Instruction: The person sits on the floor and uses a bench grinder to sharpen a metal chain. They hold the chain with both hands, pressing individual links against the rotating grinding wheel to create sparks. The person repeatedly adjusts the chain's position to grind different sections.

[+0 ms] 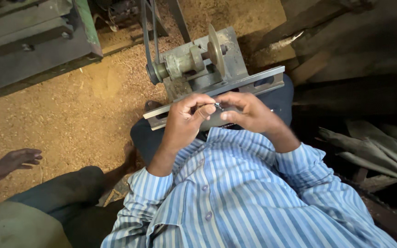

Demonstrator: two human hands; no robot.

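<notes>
Hands, two, ours: we are pinching one small shiny metal piece (218, 106) between left hand (185, 120) and right hand (248, 111), fingertips of both clamped on it, just above the grey angle-iron bar (258, 82). Its axis is too small to tell. One grinding disc (216, 49) is standing edge-on behind, one belt (149, 36) beside it. Someone else's bare foot (17, 159) is resting on sawdust (79, 115), far left.

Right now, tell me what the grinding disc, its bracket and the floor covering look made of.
Grinding disc: seemingly abrasive stone or dusty metal, matte tan.
Bracket: steel, judging by its dull grey slotted channel.
Floor covering: probably sawdust, loose tan flakes.
Small part between both hands: looks metallic, shiny.
</notes>
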